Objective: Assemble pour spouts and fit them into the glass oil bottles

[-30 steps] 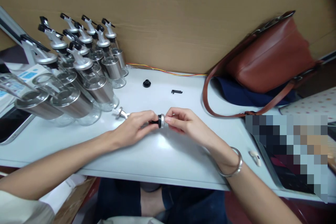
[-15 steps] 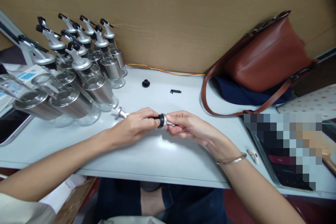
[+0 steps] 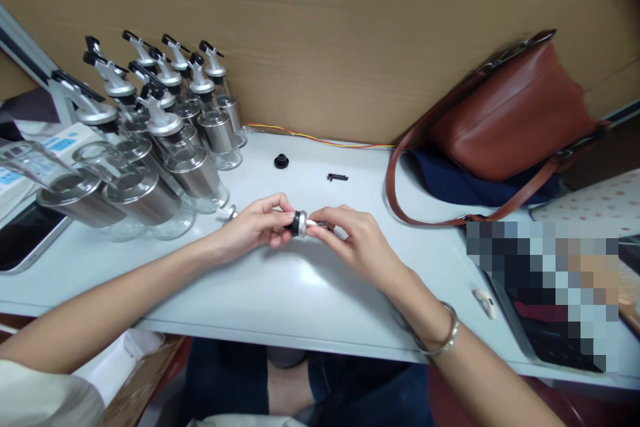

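Between my hands, above the white table, is a silver bottle pourer [image 3: 301, 223] with a black stopper end. My left hand [image 3: 263, 221] grips the black stopper end on the left. On the other side, the fingers of my right hand [image 3: 350, 233] pinch the pourer's silver spout, which they partly cover. Just behind my left hand another silver pourer piece [image 3: 230, 213] lies on the table, half hidden. Farther back lie a black rubber stopper [image 3: 281, 161] and a small black lever [image 3: 338, 177].
Several glass bottles with steel sleeves [image 3: 193, 170] stand at the left, most with pourers fitted. A phone [image 3: 30, 240] and a white-blue box [image 3: 60, 143] are beside them. A brown handbag [image 3: 520, 113] rests back right. A white earbud [image 3: 484, 303] lies right, near a pixelated area.
My right hand has turned over, its back now facing up, with its grip still on the spout. The pourer has shifted slightly left and up. The camera view has shifted a little.
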### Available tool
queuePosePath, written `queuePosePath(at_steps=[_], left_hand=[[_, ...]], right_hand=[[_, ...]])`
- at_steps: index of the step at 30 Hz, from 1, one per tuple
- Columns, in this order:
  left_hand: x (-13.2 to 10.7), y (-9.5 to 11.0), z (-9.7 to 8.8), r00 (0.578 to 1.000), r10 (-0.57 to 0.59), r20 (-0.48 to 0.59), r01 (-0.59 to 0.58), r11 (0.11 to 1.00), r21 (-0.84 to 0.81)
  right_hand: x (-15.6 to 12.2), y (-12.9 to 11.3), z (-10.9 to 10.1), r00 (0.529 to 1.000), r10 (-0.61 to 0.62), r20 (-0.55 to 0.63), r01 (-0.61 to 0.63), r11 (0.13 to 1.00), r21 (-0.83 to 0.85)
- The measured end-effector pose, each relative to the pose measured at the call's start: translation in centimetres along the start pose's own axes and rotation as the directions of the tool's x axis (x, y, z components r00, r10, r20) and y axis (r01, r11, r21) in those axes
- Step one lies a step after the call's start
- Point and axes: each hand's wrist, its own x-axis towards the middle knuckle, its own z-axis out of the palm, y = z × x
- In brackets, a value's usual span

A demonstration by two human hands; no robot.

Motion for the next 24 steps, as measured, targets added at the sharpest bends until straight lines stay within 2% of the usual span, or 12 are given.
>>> queuePosePath(at_steps=[3, 5, 8, 11, 15, 17, 19, 22, 24], left_hand=[[0.1, 0.2, -0.2, 0.991, -0.127, 0.047, 0.134, 0.973, -0.187], [0.0, 0.3, -0.2, 0.977, -0.189, 0.097, 0.208, 0.943, -0.259], [-0.2, 0.6, 0.0, 0.955, -0.247, 0.166, 0.289, 0.904, -0.314], [-0.3, 0.5, 0.2, 0.969, -0.199, 0.144, 0.238, 0.909, -0.342], [-0.2, -0.2, 0.2, 0.997, -0.073, 0.039, 0.081, 0.963, -0.258], [0.0, -0.4, 0.2, 1.000, -0.001, 0.031, 0.005, 0.991, -0.136], [0.1, -0.6, 0.1, 0.995, 0.093, 0.042, -0.094, 0.995, 0.027], [-0.1, -0.7, -0.1, 0.972, 0.232, 0.046, -0.235, 0.927, 0.293], [-0.3, -0.8, -0.2, 0.944, 0.326, 0.053, -0.309, 0.814, 0.491]], right_hand=[[0.0, 0.1, 0.3, 0.974, -0.222, -0.047, 0.209, 0.960, -0.188], [0.0, -0.1, 0.2, 0.945, -0.321, -0.063, 0.286, 0.904, -0.318], [0.0, -0.4, 0.0, 0.904, -0.419, -0.078, 0.343, 0.824, -0.450], [0.0, -0.4, -0.1, 0.899, -0.430, -0.087, 0.342, 0.811, -0.475], [-0.1, 0.0, 0.2, 0.957, -0.276, -0.088, 0.239, 0.924, -0.300], [-0.1, -0.1, 0.2, 0.989, -0.130, -0.076, 0.116, 0.981, -0.157], [0.0, -0.4, 0.0, 0.998, 0.056, -0.034, -0.056, 0.998, -0.011], [0.1, -0.6, -0.2, 0.951, 0.293, 0.098, -0.308, 0.928, 0.209], [0.3, -0.5, -0.2, 0.904, 0.380, 0.195, -0.425, 0.836, 0.346]])
